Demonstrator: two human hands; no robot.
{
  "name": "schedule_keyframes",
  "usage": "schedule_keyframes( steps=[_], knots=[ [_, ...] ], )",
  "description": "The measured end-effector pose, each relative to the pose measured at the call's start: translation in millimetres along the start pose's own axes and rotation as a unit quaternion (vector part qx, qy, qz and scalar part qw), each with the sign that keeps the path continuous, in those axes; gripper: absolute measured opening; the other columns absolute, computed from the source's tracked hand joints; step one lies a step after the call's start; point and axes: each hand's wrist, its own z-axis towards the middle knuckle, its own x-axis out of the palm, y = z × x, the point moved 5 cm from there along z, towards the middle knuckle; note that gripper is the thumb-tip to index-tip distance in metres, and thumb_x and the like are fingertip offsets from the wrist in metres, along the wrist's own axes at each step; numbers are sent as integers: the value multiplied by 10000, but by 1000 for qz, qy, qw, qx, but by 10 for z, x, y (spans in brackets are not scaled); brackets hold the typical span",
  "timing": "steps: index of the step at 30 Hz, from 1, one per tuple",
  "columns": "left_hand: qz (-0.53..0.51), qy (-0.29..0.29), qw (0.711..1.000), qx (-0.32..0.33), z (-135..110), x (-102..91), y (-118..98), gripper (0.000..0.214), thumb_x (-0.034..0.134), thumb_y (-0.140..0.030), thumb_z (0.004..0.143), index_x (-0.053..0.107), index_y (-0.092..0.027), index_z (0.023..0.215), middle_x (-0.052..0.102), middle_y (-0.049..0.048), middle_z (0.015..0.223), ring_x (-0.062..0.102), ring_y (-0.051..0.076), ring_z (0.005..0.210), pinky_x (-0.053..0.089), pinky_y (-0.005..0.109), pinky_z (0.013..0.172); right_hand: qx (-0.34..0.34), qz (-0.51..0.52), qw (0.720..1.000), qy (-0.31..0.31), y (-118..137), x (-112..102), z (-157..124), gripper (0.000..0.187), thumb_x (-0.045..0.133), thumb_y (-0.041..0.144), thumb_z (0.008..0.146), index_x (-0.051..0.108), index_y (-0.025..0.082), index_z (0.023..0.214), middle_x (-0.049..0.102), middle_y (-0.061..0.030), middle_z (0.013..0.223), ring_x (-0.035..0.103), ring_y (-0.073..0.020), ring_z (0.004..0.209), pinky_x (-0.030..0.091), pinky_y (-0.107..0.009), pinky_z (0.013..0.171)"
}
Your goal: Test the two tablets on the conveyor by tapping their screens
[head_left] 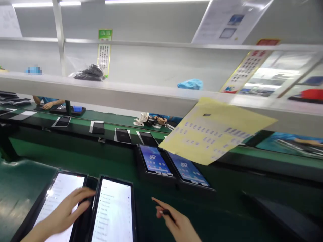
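Green bench (22, 188) — lit tablets (113, 211), text unreadable.

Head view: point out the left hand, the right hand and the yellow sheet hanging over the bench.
left hand (67, 210), head view, back of the hand over the white-screened tablets.
right hand (174, 222), head view, knuckles, with a thin dark stick between the fingers.
yellow sheet (214, 131), head view, middle of the sheet.

Glowing blue at twelve o'clock: two tablets (154, 160) (187, 169) lying side by side on the green counter (22, 188). Hanging at two o'clock: a yellow sheet (214, 134). Resting on the shelf (126, 92) at eleven o'clock: a black bag (90, 73).
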Motion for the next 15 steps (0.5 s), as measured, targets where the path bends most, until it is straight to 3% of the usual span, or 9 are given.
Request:
schedule_keyframes(
  steps=[2,4,6,8,11,15],
  knots=[
    [2,8,1000,3,692,-46,-148,536,358,-582,933,566,-236,1285,505,98,1389,401,283,1304,265,414,1123,20,14,999,29,84,241,331,638,362,553,855,492,133,1317,650,-62,858,568,-168,493,480,-290,510],
    [-1,59,998,-17,1270,-26,-191,491,500,-618,873,691,-174,958,673,114,1022,573,290,1068,363,455,1026,9,15,999,47,203,420,596,609,328,550,833,485,125,1240,657,-77,891,493,-142,393,437,-300,469],
    [-22,106,993,-44,1586,-12,-168,486,557,-628,847,661,-161,762,649,38,754,622,234,824,441,433,893,-25,11,999,47,358,491,754,489,322,515,838,539,143,1069,659,-79,862,545,-159,443,466,-317,560],
    [-75,128,987,-63,1628,-25,-143,539,509,-664,859,656,-160,737,610,14,696,593,192,715,452,382,792,-54,7,997,50,529,493,790,402,324,455,870,572,159,980,647,-59,795,598,-183,542,478,-327,663],
    [-218,133,964,-78,1370,-32,-183,654,456,-783,796,697,-177,835,606,31,751,556,181,708,414,315,698,-113,-12,993,39,855,438,665,305,350,274,902,615,184,1024,627,-47,856,619,-179,706,475,-289,720],
    [-421,145,889,-104,923,136,-371,741,541,-869,640,691,-177,861,596,25,781,536,170,718,385,265,655,-244,-73,967,15,1378,416,408,515,317,5,782,602,240,1140,612,-33,1065,631,-147,900,510,-213,769]
  ],
)
